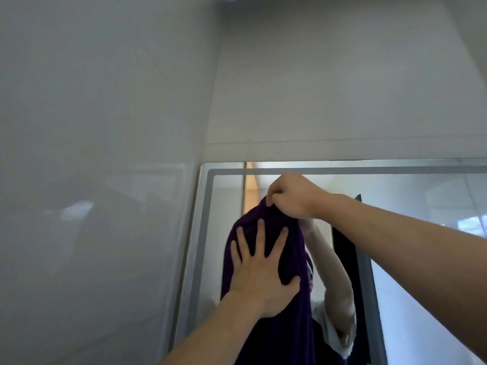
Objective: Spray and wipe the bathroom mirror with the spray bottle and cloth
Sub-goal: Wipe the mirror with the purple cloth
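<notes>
A dark purple cloth point(284, 335) hangs flat against the bathroom mirror point(411, 212) near its upper left corner. My left hand point(261, 272) presses on the cloth with fingers spread straight. My right hand point(292, 196) pinches the cloth's top edge just below the mirror's frosted border. The mirror reflects an arm and a white sleeve to the right of the cloth. No spray bottle is in view.
A glossy grey tiled wall point(92, 180) stands close on the left, meeting the back wall point(342, 88) at a corner above the mirror. The mirror's left edge point(196, 233) runs down beside the cloth.
</notes>
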{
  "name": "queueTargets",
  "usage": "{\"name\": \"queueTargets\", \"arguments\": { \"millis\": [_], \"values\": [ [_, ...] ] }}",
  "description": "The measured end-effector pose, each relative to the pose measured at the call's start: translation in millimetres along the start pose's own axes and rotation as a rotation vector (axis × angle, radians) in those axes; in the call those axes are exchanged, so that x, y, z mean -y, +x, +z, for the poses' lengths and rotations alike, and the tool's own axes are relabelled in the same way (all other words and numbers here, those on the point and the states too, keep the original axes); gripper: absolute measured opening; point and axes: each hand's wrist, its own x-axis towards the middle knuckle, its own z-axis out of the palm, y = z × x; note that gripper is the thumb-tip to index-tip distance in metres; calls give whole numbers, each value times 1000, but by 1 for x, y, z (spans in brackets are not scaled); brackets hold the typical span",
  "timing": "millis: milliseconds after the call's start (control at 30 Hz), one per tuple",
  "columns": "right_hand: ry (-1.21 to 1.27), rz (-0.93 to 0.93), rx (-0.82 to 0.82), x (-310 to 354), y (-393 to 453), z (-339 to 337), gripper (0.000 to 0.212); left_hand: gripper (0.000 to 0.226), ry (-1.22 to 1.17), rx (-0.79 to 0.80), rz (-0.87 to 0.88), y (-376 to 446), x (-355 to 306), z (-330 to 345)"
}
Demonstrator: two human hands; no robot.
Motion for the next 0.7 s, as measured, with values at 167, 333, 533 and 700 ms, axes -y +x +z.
{"name": "queueTargets", "arguments": {
  "millis": [167, 333, 533, 700],
  "values": [
    [63, -96, -324, -40, -39, 25, 30, 109, 106, 5, 111, 18, 19, -2],
    [-75, -277, -385, -60, -52, 76, 39, 96, 72, -100, 169, 41, 34, -18],
    [-122, -330, -513, -66, -49, 87, 39, 88, 127, -298, 73, 61, 23, -1],
    [-21, -125, -712, -64, -49, 90, 35, 93, 293, -328, 100, 77, 25, 2]
  ]
}}
